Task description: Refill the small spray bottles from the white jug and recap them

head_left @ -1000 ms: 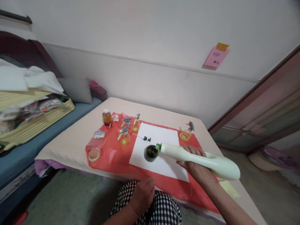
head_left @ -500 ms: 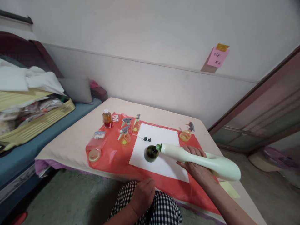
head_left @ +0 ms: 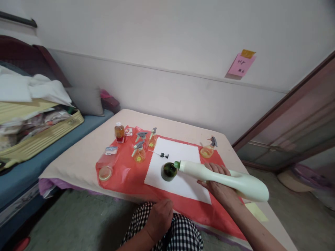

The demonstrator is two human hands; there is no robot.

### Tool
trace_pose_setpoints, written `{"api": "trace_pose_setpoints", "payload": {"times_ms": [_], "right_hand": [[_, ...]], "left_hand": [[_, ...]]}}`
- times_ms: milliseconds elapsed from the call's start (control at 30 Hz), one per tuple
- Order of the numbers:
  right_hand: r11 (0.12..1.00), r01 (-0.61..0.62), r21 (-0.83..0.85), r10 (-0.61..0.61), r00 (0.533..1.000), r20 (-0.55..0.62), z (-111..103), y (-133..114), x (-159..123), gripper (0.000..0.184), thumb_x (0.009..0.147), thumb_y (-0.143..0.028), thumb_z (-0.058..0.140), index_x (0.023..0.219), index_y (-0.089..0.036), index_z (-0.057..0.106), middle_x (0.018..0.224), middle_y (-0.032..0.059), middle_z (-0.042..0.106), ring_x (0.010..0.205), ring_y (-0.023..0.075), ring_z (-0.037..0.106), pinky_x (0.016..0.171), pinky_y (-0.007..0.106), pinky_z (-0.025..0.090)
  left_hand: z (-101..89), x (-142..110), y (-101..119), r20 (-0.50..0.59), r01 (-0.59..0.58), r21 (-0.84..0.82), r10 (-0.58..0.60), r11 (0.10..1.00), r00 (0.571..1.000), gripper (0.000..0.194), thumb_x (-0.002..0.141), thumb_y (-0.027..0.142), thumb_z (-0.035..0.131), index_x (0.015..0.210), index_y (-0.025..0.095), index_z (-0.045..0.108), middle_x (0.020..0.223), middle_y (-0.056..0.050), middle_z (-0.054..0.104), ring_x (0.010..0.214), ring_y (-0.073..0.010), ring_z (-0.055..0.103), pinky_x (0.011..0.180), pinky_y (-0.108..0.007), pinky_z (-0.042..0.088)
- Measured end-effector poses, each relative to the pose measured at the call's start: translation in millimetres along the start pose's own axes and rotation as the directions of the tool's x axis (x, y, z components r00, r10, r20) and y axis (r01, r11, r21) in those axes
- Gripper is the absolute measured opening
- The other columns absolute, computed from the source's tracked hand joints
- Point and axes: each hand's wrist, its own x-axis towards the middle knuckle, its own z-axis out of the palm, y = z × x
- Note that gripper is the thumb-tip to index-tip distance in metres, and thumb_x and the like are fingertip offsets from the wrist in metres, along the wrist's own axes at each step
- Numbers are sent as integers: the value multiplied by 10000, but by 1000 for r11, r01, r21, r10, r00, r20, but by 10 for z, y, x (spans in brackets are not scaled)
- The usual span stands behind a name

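Two hands showing: left hand (head_left: pixel 160 217) resting curled on checked trousers (head_left: pixel 184 232), contents hidden; right hand (head_left: pixel 216 179) gripping sideways-tilting pale jug (head_left: pixel 251 185) by looped handle (head_left: pixel 223 179), likely best hold, smooth stiff plastic probably slipping if wet; green spout (head_left: pixel 177 164) leaning at dark bottle (head_left: pixel 169 172) standing on white sheet (head_left: pixel 183 150).

The right arm (head_left: pixel 252 221) slants forward and inward, the right hand (head_left: pixel 218 189) wrapped in a grip with its fingers (head_left: pixel 216 168) curled over — while the left hand (head_left: pixel 160 216) rests on the lap (head_left: pixel 183 230) in a loose fist, back upward, forearm (head_left: pixel 138 240) angled in behind it.
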Motion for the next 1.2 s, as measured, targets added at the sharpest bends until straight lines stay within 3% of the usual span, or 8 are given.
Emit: {"api": "trace_pose_setpoints", "payload": {"times_ms": [600, 967, 1033, 1100, 1133, 1200], "right_hand": [[1000, -2, -24, 2, 999, 36, -30, -19, 24, 465, 865, -463, 644, 1192, -160, 513, 1161, 156, 602, 1065, 316, 522, 958, 464, 398], [996, -37, 83, 38, 999, -7, 62, -1, -29, 415, 860, -473, 640, 1149, -187, 558, 1092, 137, 628, 1035, 316, 563, 960, 458, 415], [984, -106, 142, 105, 994, 15, 160, 10, -71, 396, 865, -506, 609, 1128, -210, 598, 1044, 123, 655, 1008, 327, 586, 939, 468, 428], [936, -266, 230, 253, 964, 85, 279, 37, -94, 412, 836, -587, 595, 1002, -216, 658, 911, 116, 679, 904, 340, 619, 861, 479, 456], [881, -370, 295, 342, 929, 144, 338, 59, -92, 440, 792, -634, 617, 902, -212, 675, 817, 111, 676, 828, 342, 628, 812, 480, 465], [654, -579, 487, 517, 812, 272, 443, 117, -57, 471, 645, -671, 723, 721, -210, 662, 671, 99, 652, 722, 339, 625, 761, 482, 470]], "left_hand": [[6, -8, -10, 19, 9, -3, -9, 1000, 1000, 245, 908, 66, 394, 962, 188, 600, 844, -65, 693, 775, -189, 684, 733, -322, 597], [-29, 15, 12, -3, -27, 3, 27, 1000, 1000, 263, 903, 56, 385, 974, 188, 601, 865, -69, 705, 761, -179, 688, 708, -307, 599], [-30, 12, 10, -5, -19, 1, 19, 1000, 1000, 258, 901, 60, 392, 975, 186, 605, 864, -70, 709, 765, -181, 693, 713, -310, 605], [-30, 8, 8, 0, -10, -3, 10, 1000, 1000, 249, 904, 67, 398, 975, 185, 605, 864, -72, 710, 781, -187, 699, 725, -316, 609], [-29, 6, 7, 5, -7, -5, 7, 1000, 1000, 245, 906, 68, 400, 975, 184, 604, 865, -72, 710, 794, -190, 701, 729, -319, 610], [-26, 2, 4, 15, -4, -8, 4, 1000, 1000, 241, 907, 66, 402, 977, 184, 601, 874, -73, 712, 814, -196, 704, 732, -323, 611]]}}
